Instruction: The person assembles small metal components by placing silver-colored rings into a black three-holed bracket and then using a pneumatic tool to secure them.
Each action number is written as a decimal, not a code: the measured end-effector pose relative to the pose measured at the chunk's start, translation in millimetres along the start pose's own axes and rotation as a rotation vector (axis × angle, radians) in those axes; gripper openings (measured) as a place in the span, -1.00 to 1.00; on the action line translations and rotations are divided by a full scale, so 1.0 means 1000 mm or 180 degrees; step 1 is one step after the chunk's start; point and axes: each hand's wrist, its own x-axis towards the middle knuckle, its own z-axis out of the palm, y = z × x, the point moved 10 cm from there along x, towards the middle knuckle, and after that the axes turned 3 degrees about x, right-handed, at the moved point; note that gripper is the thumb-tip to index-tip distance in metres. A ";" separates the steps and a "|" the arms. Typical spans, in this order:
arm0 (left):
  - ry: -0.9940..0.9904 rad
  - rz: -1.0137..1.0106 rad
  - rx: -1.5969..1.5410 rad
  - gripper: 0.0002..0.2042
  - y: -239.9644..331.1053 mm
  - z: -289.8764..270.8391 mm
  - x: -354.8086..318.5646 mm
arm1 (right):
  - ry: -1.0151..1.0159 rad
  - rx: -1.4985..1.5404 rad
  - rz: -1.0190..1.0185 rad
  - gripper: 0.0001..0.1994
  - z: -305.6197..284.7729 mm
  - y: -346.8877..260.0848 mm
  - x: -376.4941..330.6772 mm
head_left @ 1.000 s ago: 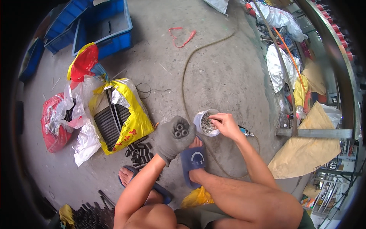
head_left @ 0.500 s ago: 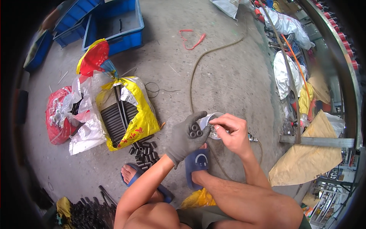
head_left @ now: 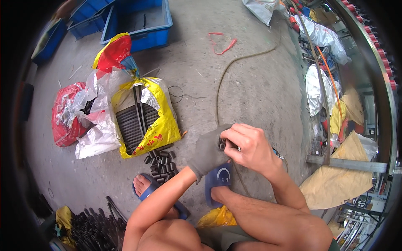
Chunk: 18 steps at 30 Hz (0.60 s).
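My left hand (head_left: 206,151), in a grey glove, is closed around a few short black tubes (head_left: 222,145), whose round ends show at its palm. My bare right hand (head_left: 250,145) is up against them, thumb and fingers pinched together over the tubes. A tiny shiny bit shows beside its fingers, too small to name. The hands hide the small white container of metal pieces seen earlier. Below and left of the glove, a heap of short black tubes (head_left: 162,165) lies on the concrete floor.
A yellow bag (head_left: 168,125) holding long black tubes (head_left: 129,127) lies left, beside a red bag (head_left: 65,121). Blue crates (head_left: 144,38) stand at the far left. A hose (head_left: 218,90) crosses the floor. Dark rods (head_left: 94,230) are piled near left; brown paper (head_left: 335,184) lies right.
My right hand has moved left from over the white container to the tubes in my left hand, whose glove has turned, covering more of them. The whole view has shifted slightly.
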 end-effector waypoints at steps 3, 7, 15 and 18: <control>-0.0082 -0.0035 -0.0029 -0.70 -0.009 0.001 -0.002 | -0.0116 0.0147 0.0086 -0.81 0.001 0.002 0.003; 0.0021 0.0178 -0.0246 -0.43 0.005 -0.007 -0.001 | -0.0178 0.0495 0.0311 -0.84 -0.001 0.008 0.001; 0.0249 -0.0179 -0.0739 -0.44 -0.002 -0.015 0.001 | 0.0484 0.0776 0.0361 -0.87 -0.006 0.019 -0.016; 0.0240 0.0139 -0.0239 -0.42 0.010 -0.019 0.002 | 0.0648 0.0571 0.0105 -0.84 -0.009 0.012 -0.016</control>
